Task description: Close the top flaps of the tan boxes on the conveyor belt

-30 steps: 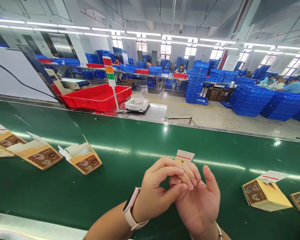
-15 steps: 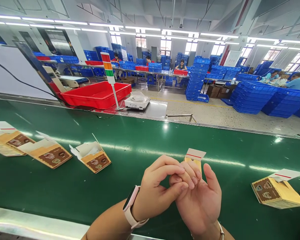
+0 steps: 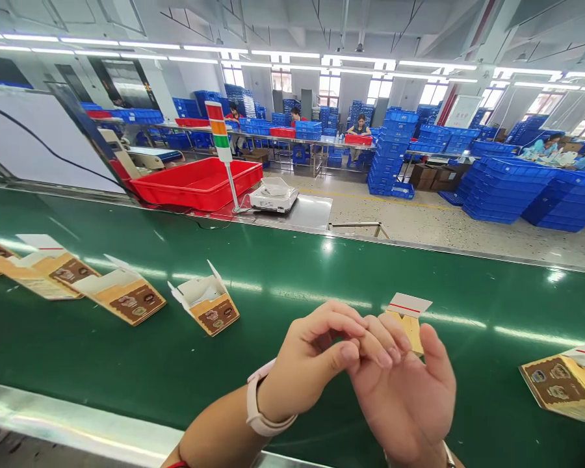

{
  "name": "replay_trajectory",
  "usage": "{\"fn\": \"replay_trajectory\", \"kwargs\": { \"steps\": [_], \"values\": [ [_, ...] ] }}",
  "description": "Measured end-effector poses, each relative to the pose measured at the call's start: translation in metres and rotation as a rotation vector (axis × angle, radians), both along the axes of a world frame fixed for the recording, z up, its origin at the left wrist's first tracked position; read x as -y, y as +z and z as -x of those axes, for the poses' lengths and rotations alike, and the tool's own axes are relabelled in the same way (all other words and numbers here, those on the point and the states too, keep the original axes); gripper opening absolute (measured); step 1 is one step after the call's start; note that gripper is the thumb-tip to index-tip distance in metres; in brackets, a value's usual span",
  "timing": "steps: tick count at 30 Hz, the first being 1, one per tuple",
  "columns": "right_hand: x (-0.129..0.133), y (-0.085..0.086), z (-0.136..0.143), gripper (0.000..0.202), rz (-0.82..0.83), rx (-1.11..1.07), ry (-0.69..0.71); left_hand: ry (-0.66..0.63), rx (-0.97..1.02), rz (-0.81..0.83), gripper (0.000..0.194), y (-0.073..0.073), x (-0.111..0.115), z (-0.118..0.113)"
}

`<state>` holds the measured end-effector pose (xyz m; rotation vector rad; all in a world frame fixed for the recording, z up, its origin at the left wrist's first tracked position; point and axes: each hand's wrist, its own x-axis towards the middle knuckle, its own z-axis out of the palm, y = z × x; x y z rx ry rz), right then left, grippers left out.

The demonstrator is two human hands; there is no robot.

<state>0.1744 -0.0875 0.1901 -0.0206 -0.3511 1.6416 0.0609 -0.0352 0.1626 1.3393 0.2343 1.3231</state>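
Observation:
My left hand point(image 3: 307, 364), with a pale band on the wrist, reaches in from the left, and its fingertips meet the fingers of my right hand point(image 3: 404, 396). Its thumb stands a little away from its bent fingers, and I see nothing in between. Palm up, my right hand has its fingers curled toward the left one and its thumb spread out; it holds no item that shows. Just behind these fingers a yellow carton point(image 3: 409, 325) rests on the green conveyor belt point(image 3: 283, 279), its white flap with a red line raised and its lower part hidden.
To the left, an open brown-and-yellow carton point(image 3: 209, 305) lies tilted, with several more beyond it. Another carton point(image 3: 560, 383) is at the right edge. Past the belt are a red tray point(image 3: 195, 188), a signal light point(image 3: 218, 133), a white scale point(image 3: 273, 196) and stacked blue crates point(image 3: 392, 153).
The cartons have shifted rightward in view, the background only slightly. My hands have also shifted a little right, and my left thumb has drawn away from the right fingers.

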Motion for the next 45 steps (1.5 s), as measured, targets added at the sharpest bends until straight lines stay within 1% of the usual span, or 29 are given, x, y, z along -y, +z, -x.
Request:
{"fn": "replay_trajectory", "kwargs": {
  "steps": [2, 3, 6, 9, 14, 18, 22, 27, 31, 33, 35, 38, 42, 45],
  "values": [
    [-0.001, 0.001, -0.011, 0.044, -0.057, 0.041, 0.014, -0.130, 0.028, 0.111, 0.011, 0.001, -0.001, 0.000],
    [-0.001, 0.002, -0.016, 0.044, -0.089, 0.057, 0.018, -0.174, 0.033, 0.148, 0.010, 0.002, -0.001, 0.000],
    [-0.001, 0.003, -0.030, 0.042, -0.148, 0.081, 0.009, -0.243, 0.039, 0.187, 0.008, 0.003, -0.002, 0.000],
    [-0.001, 0.004, -0.037, 0.042, -0.169, 0.101, 0.009, -0.257, 0.026, 0.200, 0.010, 0.004, -0.002, 0.001],
    [-0.002, 0.006, -0.037, 0.043, -0.179, 0.132, 0.010, -0.260, -0.009, 0.218, 0.016, 0.005, -0.001, 0.004],
    [-0.002, 0.007, -0.038, 0.043, -0.180, 0.142, 0.006, -0.255, -0.017, 0.193, 0.016, 0.005, -0.001, 0.006],
    [0.000, 0.009, -0.040, 0.044, -0.184, 0.145, 0.019, -0.211, -0.054, 0.108, 0.015, 0.006, -0.002, 0.009],
    [0.003, 0.010, -0.039, 0.041, -0.208, 0.107, 0.067, -0.153, -0.121, -0.075, 0.017, 0.010, -0.001, 0.016],
    [0.005, 0.013, -0.036, 0.037, -0.176, 0.096, 0.063, 0.021, -0.149, -0.286, 0.015, 0.012, 0.001, 0.017],
    [0.007, 0.015, -0.035, 0.034, -0.131, 0.096, 0.049, 0.112, -0.171, -0.395, 0.014, 0.014, 0.002, 0.016],
    [0.008, 0.016, -0.034, 0.031, -0.083, 0.088, 0.025, 0.184, -0.200, -0.474, 0.012, 0.015, 0.003, 0.016],
    [0.010, 0.016, -0.033, 0.029, -0.039, 0.079, -0.017, 0.269, -0.238, -0.550, 0.010, 0.017, 0.003, 0.018],
    [0.010, 0.014, -0.031, 0.029, -0.023, 0.102, -0.057, 0.322, -0.275, -0.595, 0.008, 0.018, 0.004, 0.020],
    [0.009, 0.014, -0.027, 0.029, 0.005, 0.139, -0.065, 0.289, -0.381, -0.653, 0.007, 0.015, 0.007, 0.014]
  ]
}}
